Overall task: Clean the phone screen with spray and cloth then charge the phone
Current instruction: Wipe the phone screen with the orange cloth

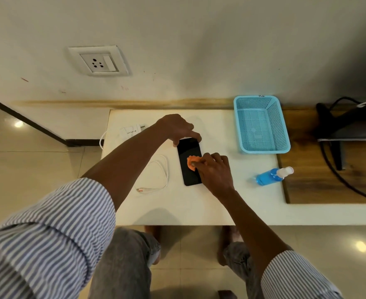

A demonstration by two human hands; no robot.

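Orange cloth (192, 163) pinched by right hand (215, 169) mid-phone (189, 161) — phone's long axis runs away from person; left hand (176, 128) pins far end — charger cable (156, 178) lies left of phone.

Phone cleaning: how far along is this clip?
Midway. The spray bottle is set aside on the table. The right hand rubs the orange cloth on the phone; the left hand steadies its far end. Charging remains: cable and charger lie unconnected.

Glossy black phone (189, 160), soft orange cloth (192, 162), perforated plastic basket (261, 124), wood-grain board (328, 169).
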